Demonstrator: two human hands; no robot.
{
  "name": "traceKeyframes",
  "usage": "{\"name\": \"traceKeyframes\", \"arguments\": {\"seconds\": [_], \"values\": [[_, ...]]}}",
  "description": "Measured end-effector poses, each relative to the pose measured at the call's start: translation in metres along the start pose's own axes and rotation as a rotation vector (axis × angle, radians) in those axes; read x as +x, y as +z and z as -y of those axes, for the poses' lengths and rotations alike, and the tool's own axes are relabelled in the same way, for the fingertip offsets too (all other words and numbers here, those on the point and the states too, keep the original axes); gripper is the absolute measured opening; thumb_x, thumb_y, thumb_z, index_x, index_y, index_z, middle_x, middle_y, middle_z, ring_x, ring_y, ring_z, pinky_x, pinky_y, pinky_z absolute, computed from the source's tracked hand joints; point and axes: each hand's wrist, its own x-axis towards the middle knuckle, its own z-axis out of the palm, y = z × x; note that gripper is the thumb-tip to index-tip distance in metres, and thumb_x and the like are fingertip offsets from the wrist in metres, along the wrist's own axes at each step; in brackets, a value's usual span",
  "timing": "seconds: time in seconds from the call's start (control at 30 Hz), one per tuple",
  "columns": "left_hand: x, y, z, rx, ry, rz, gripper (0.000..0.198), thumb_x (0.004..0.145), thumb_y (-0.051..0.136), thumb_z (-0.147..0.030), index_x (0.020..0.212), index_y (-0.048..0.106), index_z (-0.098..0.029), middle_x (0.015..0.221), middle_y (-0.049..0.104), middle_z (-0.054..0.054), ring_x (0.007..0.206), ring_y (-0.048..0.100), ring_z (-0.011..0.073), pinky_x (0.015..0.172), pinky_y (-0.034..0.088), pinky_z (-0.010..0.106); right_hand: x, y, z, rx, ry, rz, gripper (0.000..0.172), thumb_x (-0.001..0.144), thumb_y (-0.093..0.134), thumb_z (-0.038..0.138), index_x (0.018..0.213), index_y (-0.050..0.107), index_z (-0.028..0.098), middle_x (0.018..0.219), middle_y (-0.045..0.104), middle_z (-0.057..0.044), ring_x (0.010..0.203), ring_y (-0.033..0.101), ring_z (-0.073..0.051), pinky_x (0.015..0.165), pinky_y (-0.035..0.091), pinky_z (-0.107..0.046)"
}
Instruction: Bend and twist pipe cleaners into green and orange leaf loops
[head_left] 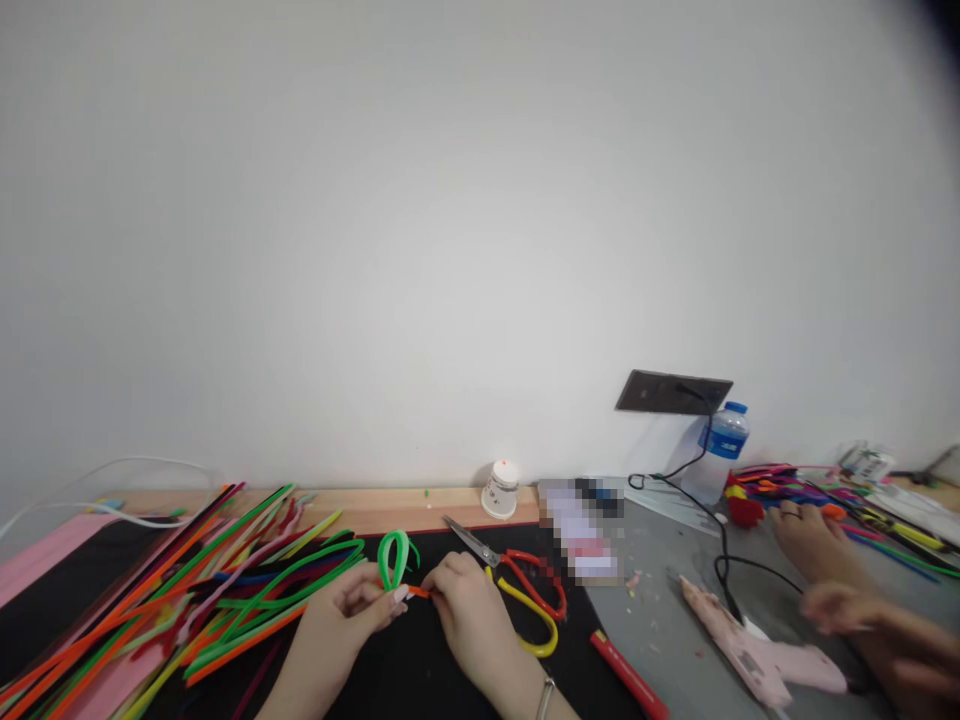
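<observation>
My left hand (341, 625) pinches a green pipe cleaner (385, 562) bent into an upright loop, with a paler green strip along its inside. A short orange pipe cleaner (418, 592) runs from the base of the loop to my right hand (469, 615), whose fingers are closed on its other end. How the two pieces join is hidden by my left fingertips. Just right of my right hand lie scissors (510, 570) with one red and one yellow handle, their blades pointing away toward the wall.
Many coloured pipe cleaners (255, 610) lie heaped on the left. A white cup-shaped container (500, 490) stands by the wall. To the right are a red tube (626, 672), a pink glue gun (757, 650) with its black cord, a water bottle (726, 440) and a co-worker's hands (814, 545).
</observation>
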Motion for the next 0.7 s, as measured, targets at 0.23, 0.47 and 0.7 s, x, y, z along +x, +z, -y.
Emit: {"name": "traceKeyframes", "arguments": {"seconds": [0.23,0.47,0.7], "values": [[-0.003,0.005,0.002,-0.007,-0.081,0.122,0.025,0.055,0.075,-0.032,0.065,0.059,-0.016,0.044,0.058,-0.006,0.05,0.059,0.0116,0.05,0.044,0.018,0.008,-0.012,0.006,0.523,0.158,-0.11,0.014,0.074,0.051,0.015,0.082,0.062,0.017,0.071,0.055,-0.001,0.066,0.05,-0.013,0.061,0.039,-0.023],[-0.013,0.012,0.009,-0.051,-0.264,0.519,0.034,0.053,0.076,-0.034,0.075,0.061,-0.013,0.05,0.063,-0.001,0.043,0.059,0.0105,0.043,0.043,0.017,0.005,-0.019,0.01,1.393,0.382,0.355,0.027,0.068,0.066,0.033,0.085,0.063,0.012,0.055,0.045,0.004,0.04,0.026,-0.002,0.038,0.017,-0.016],[-0.016,0.009,0.011,-0.106,-0.327,0.639,0.042,0.052,0.077,-0.033,0.085,0.061,-0.012,0.054,0.061,0.0,0.041,0.053,0.007,0.039,0.036,0.015,0.004,-0.017,0.006,1.486,0.357,0.439,0.014,0.069,0.066,0.021,0.077,0.064,0.009,0.05,0.046,0.004,0.037,0.03,-0.002,0.036,0.018,-0.016]]}}
